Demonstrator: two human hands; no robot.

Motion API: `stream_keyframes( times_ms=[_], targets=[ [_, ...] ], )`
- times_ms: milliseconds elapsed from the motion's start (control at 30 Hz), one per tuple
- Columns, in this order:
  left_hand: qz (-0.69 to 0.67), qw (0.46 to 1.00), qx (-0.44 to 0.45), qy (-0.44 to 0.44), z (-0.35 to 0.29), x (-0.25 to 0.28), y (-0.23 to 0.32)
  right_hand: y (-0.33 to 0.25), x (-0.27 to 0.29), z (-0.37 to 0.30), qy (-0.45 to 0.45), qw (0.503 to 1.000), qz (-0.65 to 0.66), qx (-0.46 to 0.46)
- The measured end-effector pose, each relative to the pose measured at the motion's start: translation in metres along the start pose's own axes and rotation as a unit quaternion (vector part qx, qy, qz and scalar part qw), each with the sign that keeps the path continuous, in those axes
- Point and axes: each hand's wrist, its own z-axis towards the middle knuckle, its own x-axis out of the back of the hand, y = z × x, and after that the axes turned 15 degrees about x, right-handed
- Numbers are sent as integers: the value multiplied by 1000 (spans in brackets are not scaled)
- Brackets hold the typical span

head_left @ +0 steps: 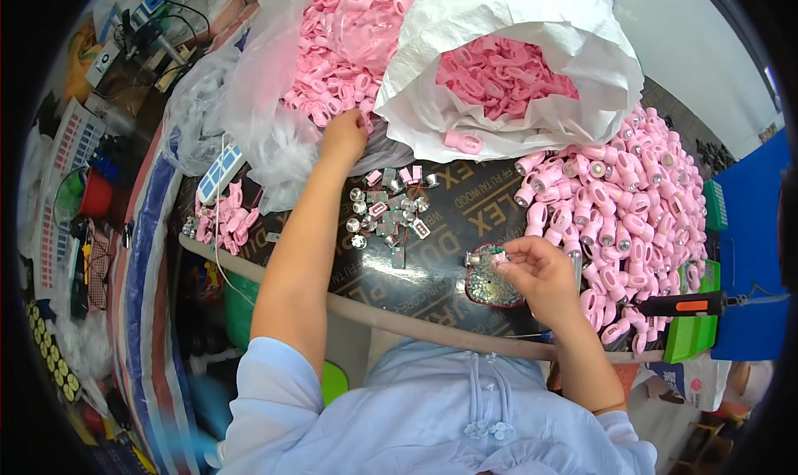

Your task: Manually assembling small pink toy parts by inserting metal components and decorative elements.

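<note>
My left hand (343, 138) reaches to the near edge of a heap of pink plastic casings (337, 76) in a clear plastic bag. Its fingers are curled at one casing, with the tips partly hidden. My right hand (544, 277) pinches a small circuit board with a silver round end (475, 259). This hand is over a round dish of small metal pieces (492, 285) near the table's front edge. Between my hands lies a loose group of small circuit boards with silver round parts (386, 209).
A white sack (499, 14) holds darker pink pieces. At right is a large pile of pink casings with silver ends (619, 201). A black-handled electric screwdriver (686, 305) crosses above a green basket (700, 329). Several pink pieces (237, 217) and a power strip (220, 174) lie left.
</note>
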Motion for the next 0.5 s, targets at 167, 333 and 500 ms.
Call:
stream_keyframes(
  times_ms=[167,333,500],
  targets=[
    [59,997,-30,-34,-33,42,12,-1,9,2,-17,999,-30,-8],
    [165,955,-245,-12,-54,55,11,-12,0,7,-108,989,-96,27],
    [112,977,-172,-49,-45,45,-6,-12,-6,0,-110,990,-81,41]
  ],
)
